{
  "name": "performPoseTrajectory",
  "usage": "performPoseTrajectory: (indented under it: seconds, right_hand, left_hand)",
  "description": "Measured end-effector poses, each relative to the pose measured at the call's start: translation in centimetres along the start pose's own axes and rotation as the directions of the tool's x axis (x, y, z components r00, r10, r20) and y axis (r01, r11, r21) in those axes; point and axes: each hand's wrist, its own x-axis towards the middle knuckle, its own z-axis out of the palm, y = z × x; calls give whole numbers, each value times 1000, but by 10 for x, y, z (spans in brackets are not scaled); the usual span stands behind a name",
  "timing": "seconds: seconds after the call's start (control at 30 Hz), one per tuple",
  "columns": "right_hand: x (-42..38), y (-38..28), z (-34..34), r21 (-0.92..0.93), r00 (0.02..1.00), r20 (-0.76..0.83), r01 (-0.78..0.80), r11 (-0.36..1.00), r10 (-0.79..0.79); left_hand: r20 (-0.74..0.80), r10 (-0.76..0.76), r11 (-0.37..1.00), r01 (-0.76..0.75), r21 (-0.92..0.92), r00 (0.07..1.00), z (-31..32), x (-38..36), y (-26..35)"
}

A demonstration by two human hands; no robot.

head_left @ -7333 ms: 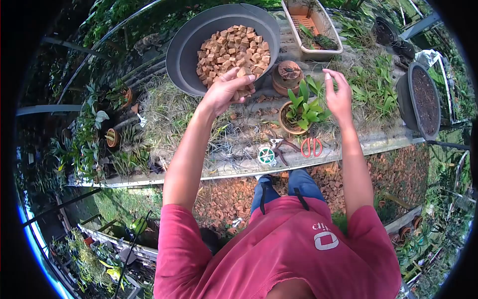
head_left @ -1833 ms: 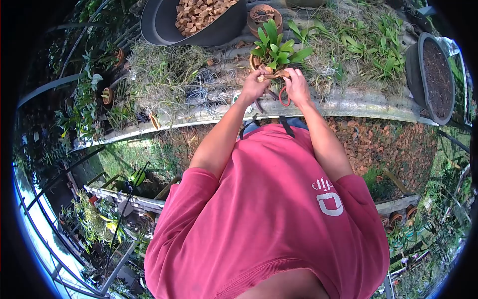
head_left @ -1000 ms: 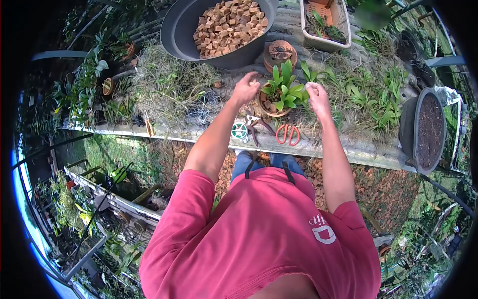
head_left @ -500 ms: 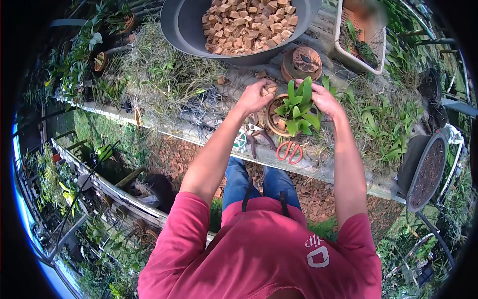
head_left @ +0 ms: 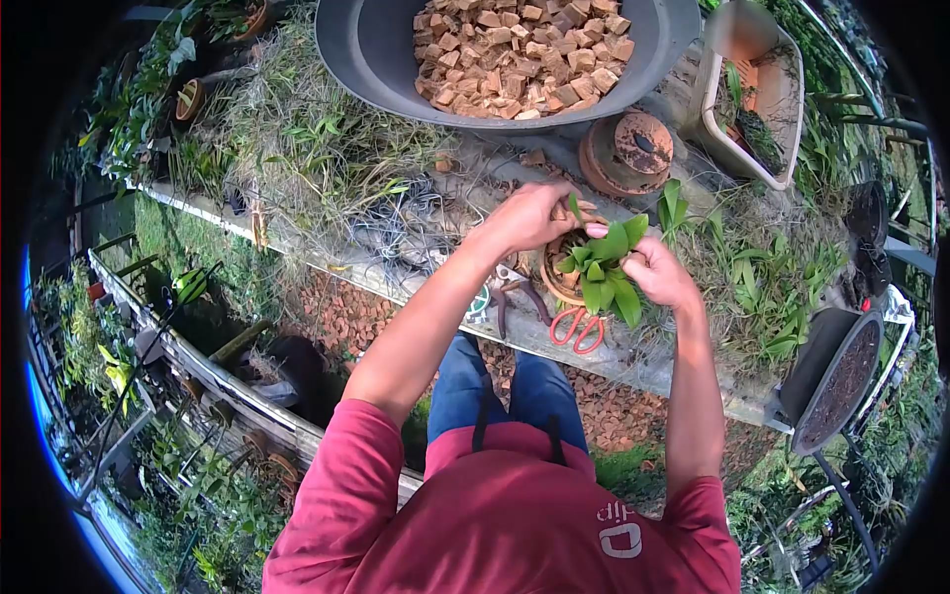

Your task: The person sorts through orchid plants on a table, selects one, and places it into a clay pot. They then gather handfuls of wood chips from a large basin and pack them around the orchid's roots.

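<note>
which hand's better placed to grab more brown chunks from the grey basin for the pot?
Left, probably. The left hand sits at the potted plant on the side nearer the grey basin of chunks. The right hand is on the pot's far side, against the leaves.

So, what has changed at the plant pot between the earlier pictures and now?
Half a second ago the left hand held brown chunks above the clay pot; now it has come down onto the pot's rim by the green plant. The right hand has slid down to the plant's right side, touching its leaves. The grey basin of chunks, the red scissors and the stacked pots stayed where they were.
</note>
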Motion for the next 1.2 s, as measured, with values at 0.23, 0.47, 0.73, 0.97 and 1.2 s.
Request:
performPoseTrajectory:
  seconds: [0.23,0.47,0.73,0.97,1.2]
  right_hand:
    - [-3,17,15,107,986,11,164,981,-166]
    - [-12,17,17,98,987,-6,159,982,-159]
    - [-28,21,21,75,978,-64,201,977,-197]
    - [-33,10,20,207,997,-55,62,976,-51]
    - [-29,22,30,235,975,-80,219,947,-206]
  left_hand:
    - [-10,99,928,-89,361,995,22,-9,1]
    - [-11,197,957,-190,218,980,23,-12,-8]
    - [76,115,901,-136,412,990,34,-5,7]
    - [-119,-83,996,79,-32,989,16,-1,16]
    - [67,-100,939,116,-323,993,30,36,4]
